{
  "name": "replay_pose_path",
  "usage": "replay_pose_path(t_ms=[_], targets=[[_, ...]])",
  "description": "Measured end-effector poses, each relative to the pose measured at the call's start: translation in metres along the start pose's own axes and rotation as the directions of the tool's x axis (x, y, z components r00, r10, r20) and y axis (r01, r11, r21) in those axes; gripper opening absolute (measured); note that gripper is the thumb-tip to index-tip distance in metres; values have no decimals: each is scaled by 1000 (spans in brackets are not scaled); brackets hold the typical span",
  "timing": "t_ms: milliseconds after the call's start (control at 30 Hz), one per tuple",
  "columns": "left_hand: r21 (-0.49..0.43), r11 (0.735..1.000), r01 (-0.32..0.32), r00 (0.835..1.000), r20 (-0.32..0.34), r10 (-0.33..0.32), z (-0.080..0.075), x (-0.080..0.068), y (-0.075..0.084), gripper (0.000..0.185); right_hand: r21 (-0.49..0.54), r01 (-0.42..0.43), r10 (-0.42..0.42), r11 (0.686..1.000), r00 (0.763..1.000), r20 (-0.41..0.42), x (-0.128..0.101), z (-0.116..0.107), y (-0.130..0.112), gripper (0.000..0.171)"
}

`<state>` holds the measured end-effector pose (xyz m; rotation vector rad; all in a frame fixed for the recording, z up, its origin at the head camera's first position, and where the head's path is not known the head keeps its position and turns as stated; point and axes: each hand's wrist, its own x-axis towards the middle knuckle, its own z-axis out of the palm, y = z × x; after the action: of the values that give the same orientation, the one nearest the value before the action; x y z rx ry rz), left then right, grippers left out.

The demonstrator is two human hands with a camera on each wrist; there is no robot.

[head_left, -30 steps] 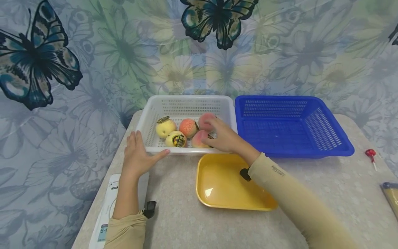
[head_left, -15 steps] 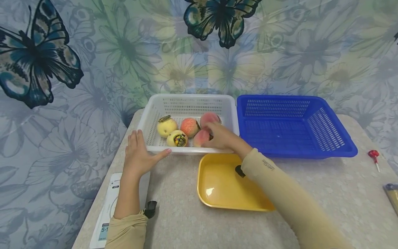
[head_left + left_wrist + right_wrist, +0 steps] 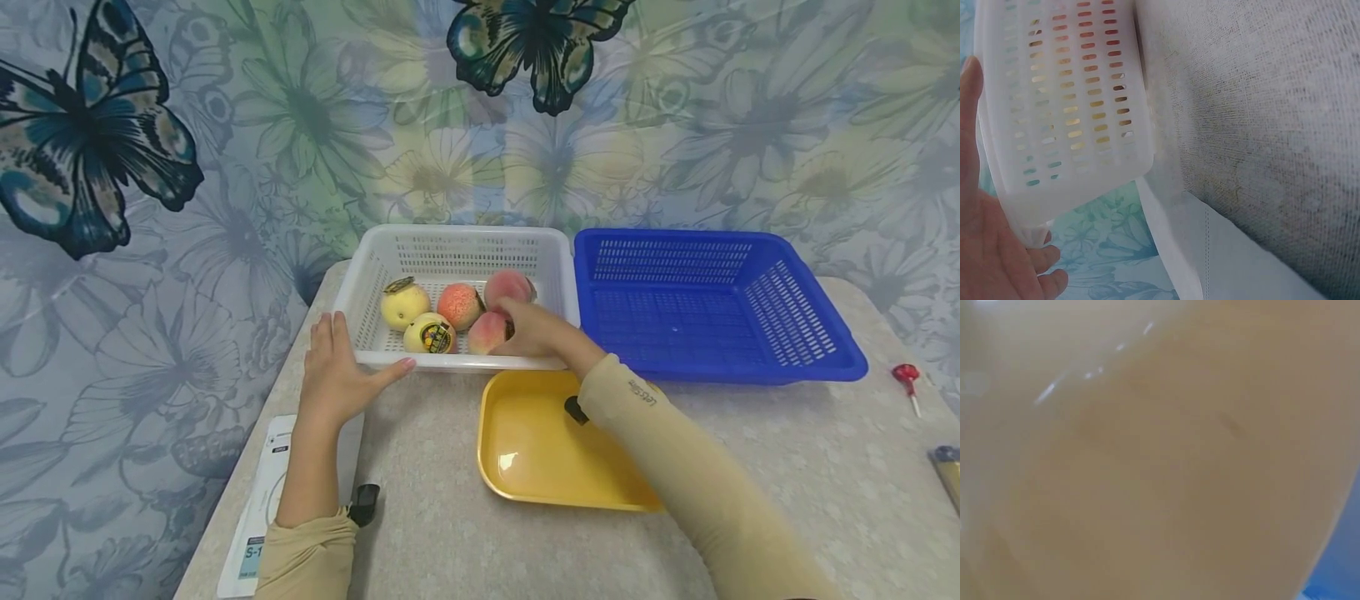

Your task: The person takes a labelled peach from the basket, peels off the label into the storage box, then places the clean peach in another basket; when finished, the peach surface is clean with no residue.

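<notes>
A white slotted basket point(image 3: 468, 361) holds several fruits in the head view. My right hand point(image 3: 536, 329) reaches over its front rim and grips the pink peach point(image 3: 486, 333) nearest the front, fingers on top and thumb at the near side. Right behind it sits another peach point(image 3: 507, 287). An orange-red fruit point(image 3: 459, 305) lies left of the peaches, beside a yellow fruit point(image 3: 403, 305) and a second yellow fruit with a black label point(image 3: 431, 334). My left hand point(image 3: 333, 375) rests at the basket's front left corner, fingers straight, thumb along the rim; the left wrist view shows the basket's slotted wall point(image 3: 1072, 94) beside it.
A blue basket point(image 3: 720, 367) stands right of the white one. In front, a yellow tray point(image 3: 555, 467) lies under my right forearm and fills most of the right wrist view. A white box point(image 3: 255, 508) lies under my left forearm; a red lollipop point(image 3: 906, 375) is at far right.
My right hand has come down and left, from above the two peaches, and closed around the front one. The left hand stays at the basket corner.
</notes>
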<state>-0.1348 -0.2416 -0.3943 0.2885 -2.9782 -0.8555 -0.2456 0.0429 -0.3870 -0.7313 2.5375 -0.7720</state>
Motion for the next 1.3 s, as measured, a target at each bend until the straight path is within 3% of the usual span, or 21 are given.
replay_pose_path(t_ms=[500, 1300], targets=[[-15, 1000, 3, 1000, 0, -3, -1, -2, 2, 136, 24, 27, -24, 999, 994, -105, 0, 2, 2, 70], [-23, 1000, 13, 1000, 3, -13, 1, -1, 1, 136, 57, 64, -52, 996, 981, -187, -24, -29, -15, 78]])
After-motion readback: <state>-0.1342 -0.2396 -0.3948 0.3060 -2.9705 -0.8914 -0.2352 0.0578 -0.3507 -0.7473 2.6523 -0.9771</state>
